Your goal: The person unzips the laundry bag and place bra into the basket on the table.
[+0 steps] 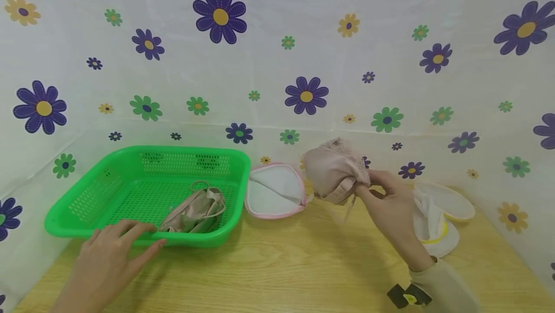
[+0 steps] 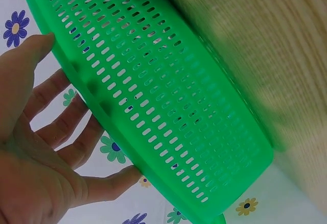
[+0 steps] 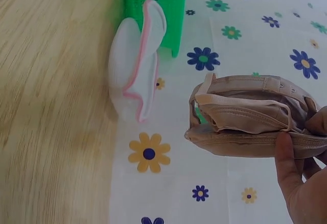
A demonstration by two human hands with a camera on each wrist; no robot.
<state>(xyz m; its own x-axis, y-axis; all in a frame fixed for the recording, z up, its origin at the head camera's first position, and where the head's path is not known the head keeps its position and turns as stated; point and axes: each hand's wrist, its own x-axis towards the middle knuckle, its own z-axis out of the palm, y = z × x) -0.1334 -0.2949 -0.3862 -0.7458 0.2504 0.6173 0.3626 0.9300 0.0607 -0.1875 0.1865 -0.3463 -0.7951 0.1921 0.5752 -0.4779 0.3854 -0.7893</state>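
Note:
My right hand point(image 1: 390, 207) pinches a folded beige bra point(image 1: 329, 171) with lace trim, holding it up above the table. In the right wrist view its straps and hook band point(image 3: 271, 83) show, with the cups folded together. My left hand point(image 1: 108, 260) rests on the front rim of a green perforated basket point(image 1: 191, 241), its fingertips and thumb touching the edge in the left wrist view. Inside the basket's right side lies another beige garment point(image 1: 192, 212) with thin straps. Between basket and right hand sits a white mesh wash bag point(image 1: 277, 192) with pink trim, its top unzipped.
Behind my right hand lies a white bag point(image 1: 446, 202) with yellow trim, its lid folded back and partly hidden by the hand. A white flowered sheet point(image 1: 269, 72) rises behind the wooden table point(image 1: 277, 274).

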